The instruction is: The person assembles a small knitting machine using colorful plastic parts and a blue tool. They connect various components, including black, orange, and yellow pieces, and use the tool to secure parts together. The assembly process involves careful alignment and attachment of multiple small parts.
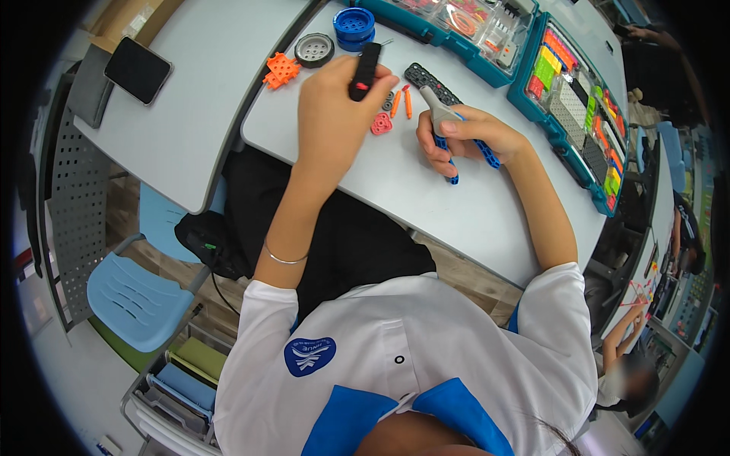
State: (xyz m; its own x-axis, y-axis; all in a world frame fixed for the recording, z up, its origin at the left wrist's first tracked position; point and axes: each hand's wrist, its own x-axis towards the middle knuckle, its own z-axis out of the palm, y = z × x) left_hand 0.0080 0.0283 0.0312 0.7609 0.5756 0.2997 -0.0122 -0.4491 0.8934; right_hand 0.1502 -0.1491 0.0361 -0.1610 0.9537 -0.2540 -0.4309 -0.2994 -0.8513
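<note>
Head view: two hands well apart above a smooth white table [502,220]. Fingers of the left hand [334,114] closed round a black tool [366,70], slim, straight-sided and matt, with a small red patch near the lower end. Long axis of the black tool slanting steeply, upper end toward the far edge of the table, lower end back toward the body. At the upper end, a thin metallic sliver; cannot tell whether joined to it. Cannot tell the exact finger placing under the left hand either.

Clasped in the right hand [477,135], the pliers [442,114]: grey, tapering, blunt-tipped head and blue, ribbed, plastic-looking handles spread apart. Nose of the pliers aimed away from the body and to the left, toward the loose parts; handles trailing back toward the body.

Between and beyond the hands, hard plastic shapes: a long black plate [432,82] pierced with holes, lying aslant from far left to near right; two slender orange pins [408,103], nearly parallel, pointing away from the body; a rounded pink piece [382,124] with holes. Farther off, round blue wheels [354,26], a grey wheel [314,49] with a black rim, and an angular, perforated orange piece [281,70]. Along the far side and the right, teal cases [519,85] full of colourful parts.
</note>
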